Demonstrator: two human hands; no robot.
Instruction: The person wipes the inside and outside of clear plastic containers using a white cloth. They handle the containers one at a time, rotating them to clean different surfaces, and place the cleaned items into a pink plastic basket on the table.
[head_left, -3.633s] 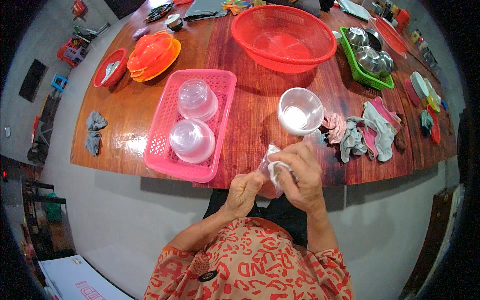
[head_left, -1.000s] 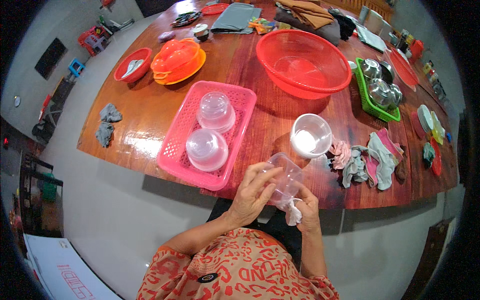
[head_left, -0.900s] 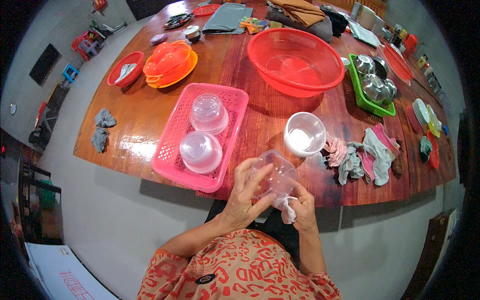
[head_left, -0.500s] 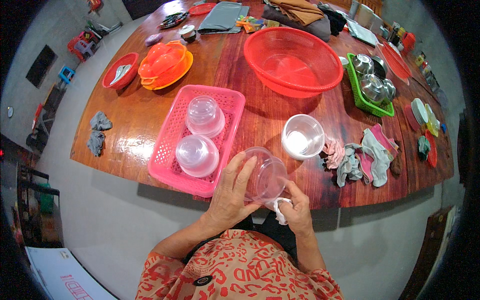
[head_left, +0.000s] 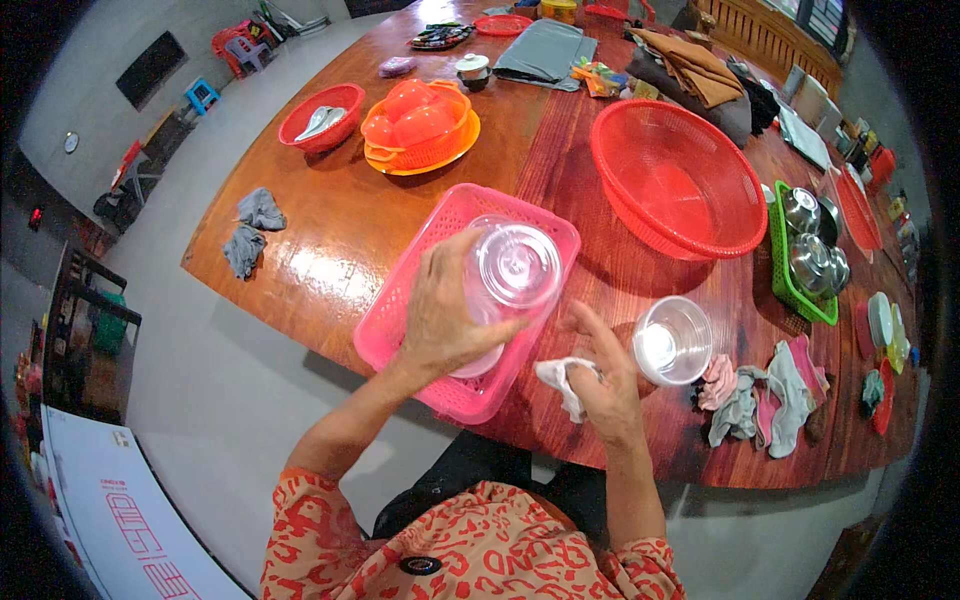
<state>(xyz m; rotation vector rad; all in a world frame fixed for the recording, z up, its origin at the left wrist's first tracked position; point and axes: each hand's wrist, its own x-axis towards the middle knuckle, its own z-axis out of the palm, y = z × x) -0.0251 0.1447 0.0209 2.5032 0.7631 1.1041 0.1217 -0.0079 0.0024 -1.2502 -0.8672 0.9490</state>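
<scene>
My left hand (head_left: 445,310) is wrapped around the side of a clear plastic container (head_left: 520,265), held bottom up over the pink perforated basket (head_left: 462,412). It covers most of the basket's contents; part of another clear container (head_left: 477,364) shows under my wrist. My right hand (head_left: 610,395) is just right of the basket, thumb side pinching a crumpled white cloth (head_left: 565,385) while the index finger reaches out, blurred. To its right, a clear round container (head_left: 672,342) stands upright on the wooden table (head_left: 320,265).
Several crumpled rags (head_left: 785,400) lie at the right. Behind are a large red basin (head_left: 680,185), a green basket (head_left: 803,300) of metal bowls, and orange colanders (head_left: 420,125) on a plate. A red bowl (head_left: 322,118) and grey rags (head_left: 250,235) sit at the left.
My left hand has carried the clear container from the table's front edge up over the pink basket. My right hand has let go of it and keeps the cloth. The view has shifted left.
</scene>
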